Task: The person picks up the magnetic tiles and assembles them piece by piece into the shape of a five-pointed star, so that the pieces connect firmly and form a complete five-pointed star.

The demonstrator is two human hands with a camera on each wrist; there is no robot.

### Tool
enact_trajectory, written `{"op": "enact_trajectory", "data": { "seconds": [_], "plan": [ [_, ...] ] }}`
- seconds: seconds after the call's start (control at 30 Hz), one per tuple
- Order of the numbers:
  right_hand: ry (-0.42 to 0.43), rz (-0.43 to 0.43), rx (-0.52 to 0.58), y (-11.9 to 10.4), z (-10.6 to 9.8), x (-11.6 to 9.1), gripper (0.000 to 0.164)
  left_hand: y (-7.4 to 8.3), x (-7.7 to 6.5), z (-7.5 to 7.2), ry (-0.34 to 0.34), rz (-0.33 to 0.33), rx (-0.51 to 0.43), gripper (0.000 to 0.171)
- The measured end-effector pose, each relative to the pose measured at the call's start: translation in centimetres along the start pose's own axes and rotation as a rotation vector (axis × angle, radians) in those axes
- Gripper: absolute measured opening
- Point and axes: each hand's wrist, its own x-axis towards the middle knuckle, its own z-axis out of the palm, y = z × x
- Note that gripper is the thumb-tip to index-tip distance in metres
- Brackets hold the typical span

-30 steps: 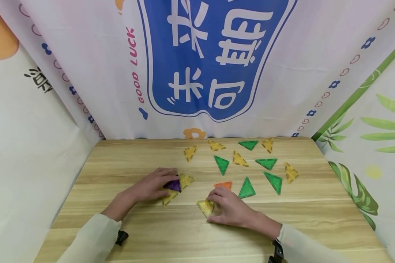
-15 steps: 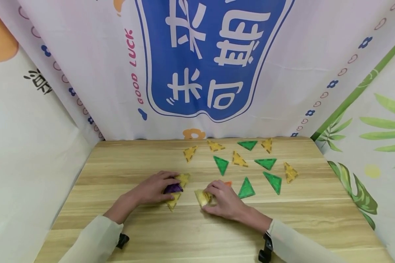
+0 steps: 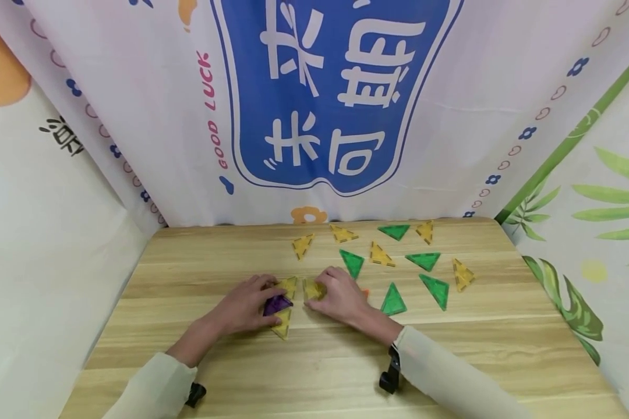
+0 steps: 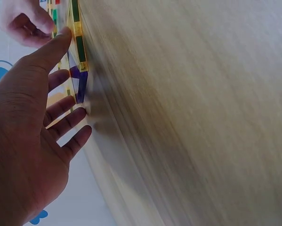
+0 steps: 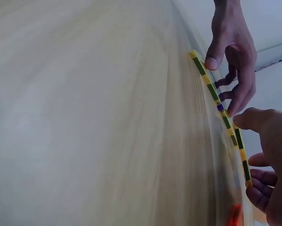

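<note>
Head view: we log the purple triangle (image 3: pixel 275 306) between the upper yellow triangle (image 3: pixel 290 286) and the lower yellow triangle (image 3: pixel 283 323), edges apparently touching, left of centre on the wooden surface (image 3: pixel 293 378). Left hand (image 3: pixel 245 305) over this group, fingers fairly straight, not clenched; thumb touches the lower yellow piece, fingertips rest on the purple and upper yellow.

Right hand (image 3: pixel 342 298) pinches the held yellow triangle (image 3: pixel 309 290) between thumb and fingers, just beside the group. From above we see a narrow gap; the right wrist view runs too edge-on for us to confirm it.

Progress, our reckoning: three pieces sit together, the fourth is in hand and not yet joined. Unassembled, further right and back: five green triangles (image 3: pixel 393 301), five loose yellow triangles (image 3: pixel 381 255) and an orange piece (image 3: pixel 366 293) mostly hidden behind the right hand. We would call it an early stage.
</note>
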Motion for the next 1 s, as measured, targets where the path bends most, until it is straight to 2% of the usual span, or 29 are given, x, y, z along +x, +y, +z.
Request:
{"op": "enact_trajectory", "data": {
  "seconds": [0.23,0.37,0.47,0.7,0.87,1.0],
  "plan": [
    [-0.067,0.005,-0.020,-1.0,1.4,1.2,0.053,0.3,0.0,0.2,0.028,0.004,-0.015,0.065],
    [-0.078,-0.014,0.031,-0.6,1.3,1.0,0.052,0.4,0.2,0.2,0.013,0.006,-0.029,0.066],
    [-0.082,-0.049,0.086,0.4,0.5,0.4,0.049,0.3,0.3,0.0,-0.009,0.019,-0.049,0.066],
    [-0.107,-0.117,0.129,3.4,-2.3,-1.4,0.046,-0.5,0.4,0.0,-0.015,0.170,-0.035,0.071],
    [-0.112,-0.130,0.133,5.2,-4.0,-3.0,0.044,-0.7,0.5,-0.2,-0.048,0.170,-0.033,0.073],
    [-0.150,-0.154,0.131,6.2,-5.2,-3.9,0.042,-0.6,0.5,-0.3,-0.063,0.164,-0.042,0.073]
  ]
}}
